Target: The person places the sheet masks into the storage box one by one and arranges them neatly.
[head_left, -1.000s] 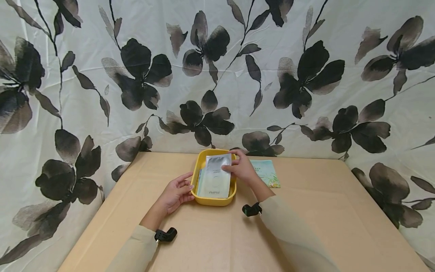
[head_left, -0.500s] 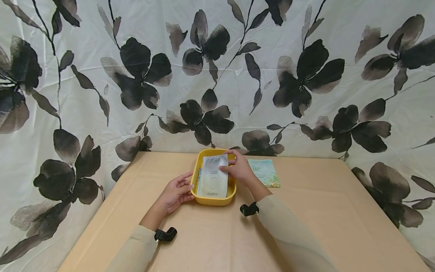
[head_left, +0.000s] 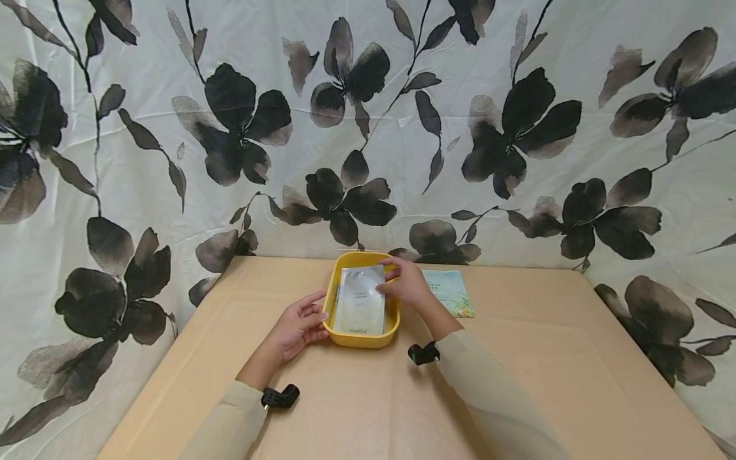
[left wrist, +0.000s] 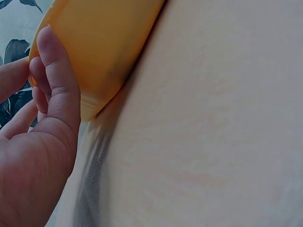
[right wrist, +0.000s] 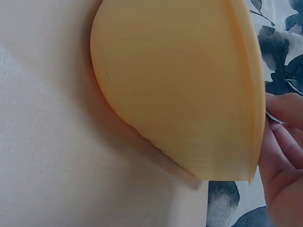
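Observation:
A yellow plastic tray (head_left: 362, 342) with rounded corners stands near the table's far edge. Inside it, a silver-white foil packet (head_left: 359, 306) lies over at least one other packet, of which only a bluish sliver shows on the left. My right hand (head_left: 407, 284) pinches the foil packet's upper right edge above the tray's right rim. At the tray's left side, my left hand (head_left: 296, 329) holds the rim between thumb and fingers, as the left wrist view shows more closely. In the right wrist view, the tray wall (right wrist: 175, 90) hides the packet.
A light green-blue packet (head_left: 450, 294) with a flower print lies flat on the table, right of the tray. Behind the tan table (head_left: 517, 358) hangs a white cloth (head_left: 425, 191) with dark flowers. Both forearms wear black wrist devices.
The foil packet has shifted slightly left and settled lower in the tray, now covering more of what lies beneath. My right hand moved a little with it; my left hand stayed on the rim.

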Demonstrator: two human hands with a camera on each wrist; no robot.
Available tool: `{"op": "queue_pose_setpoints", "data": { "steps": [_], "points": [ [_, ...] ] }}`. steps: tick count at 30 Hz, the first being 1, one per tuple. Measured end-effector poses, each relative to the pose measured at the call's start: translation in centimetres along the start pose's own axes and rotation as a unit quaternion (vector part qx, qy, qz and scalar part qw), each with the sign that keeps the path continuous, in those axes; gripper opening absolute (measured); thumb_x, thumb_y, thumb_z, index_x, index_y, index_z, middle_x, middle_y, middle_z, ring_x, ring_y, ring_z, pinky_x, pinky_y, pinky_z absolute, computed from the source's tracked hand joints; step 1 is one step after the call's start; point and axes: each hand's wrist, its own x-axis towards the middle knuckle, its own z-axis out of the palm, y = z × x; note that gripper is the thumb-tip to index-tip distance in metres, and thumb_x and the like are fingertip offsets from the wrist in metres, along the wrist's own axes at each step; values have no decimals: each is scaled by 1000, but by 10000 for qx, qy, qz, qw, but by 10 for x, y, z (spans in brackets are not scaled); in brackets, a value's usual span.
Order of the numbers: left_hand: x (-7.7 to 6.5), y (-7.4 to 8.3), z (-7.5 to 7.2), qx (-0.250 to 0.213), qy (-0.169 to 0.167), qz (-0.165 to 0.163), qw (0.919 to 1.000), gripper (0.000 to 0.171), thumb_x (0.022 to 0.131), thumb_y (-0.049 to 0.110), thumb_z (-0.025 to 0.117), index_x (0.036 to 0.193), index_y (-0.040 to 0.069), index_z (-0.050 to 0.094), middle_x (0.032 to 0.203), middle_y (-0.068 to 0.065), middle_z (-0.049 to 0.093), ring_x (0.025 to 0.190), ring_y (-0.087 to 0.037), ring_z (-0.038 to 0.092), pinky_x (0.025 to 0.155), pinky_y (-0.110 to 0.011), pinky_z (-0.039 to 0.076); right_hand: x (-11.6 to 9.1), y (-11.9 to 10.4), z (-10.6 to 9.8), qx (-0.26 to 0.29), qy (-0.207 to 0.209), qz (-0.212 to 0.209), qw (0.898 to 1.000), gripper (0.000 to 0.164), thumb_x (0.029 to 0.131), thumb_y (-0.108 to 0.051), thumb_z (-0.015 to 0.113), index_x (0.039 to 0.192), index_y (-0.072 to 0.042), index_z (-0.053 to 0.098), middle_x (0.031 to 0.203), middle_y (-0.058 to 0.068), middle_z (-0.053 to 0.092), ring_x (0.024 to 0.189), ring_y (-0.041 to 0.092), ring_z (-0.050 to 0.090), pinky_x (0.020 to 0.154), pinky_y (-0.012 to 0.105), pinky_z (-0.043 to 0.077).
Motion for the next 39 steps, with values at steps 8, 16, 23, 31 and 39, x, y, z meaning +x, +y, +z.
{"op": "queue_pose_setpoints", "data": {
  "steps": [8,16,23,31,39],
  "points": [
    [1,0,-1,-60,-1,3,10000,70,99,-2,61,161,9,30,113,-9,55,76,-12,68,75,-28,64,2,-1,-1,-458,106,-43,9989,61,80,-5,87,135,-16,65,97,10,66,78,22,65,75,31,65],
    [2,3,2,-34,19,25,10000,71,98,-2,62,161,9,31,112,-7,56,77,-12,68,75,-28,64,2,0,-2,-447,193,-131,9987,63,80,-3,86,138,-12,63,93,10,66,73,22,65,69,27,64],
    [2,3,4,-29,94,6,10000,70,98,-2,62,160,11,33,110,-6,57,78,-13,67,75,-29,64,0,-1,-4,-500,111,-108,9986,63,80,-1,85,139,-9,63,96,11,66,73,21,67,71,27,64],
    [3,1,3,4,83,19,10000,70,98,-1,63,160,11,33,112,-7,55,78,-12,67,76,-29,64,-4,-1,-8,-763,220,-274,9965,51,79,-5,87,128,-6,70,94,8,69,81,22,63,72,26,62],
    [4,-2,4,11,121,62,9999,70,99,-2,61,161,9,31,107,-3,57,76,-11,67,73,-27,64,-7,10,-16,-445,190,-443,9978,50,80,-9,87,126,-2,69,91,8,72,78,19,68,67,26,61]
  ]
}}
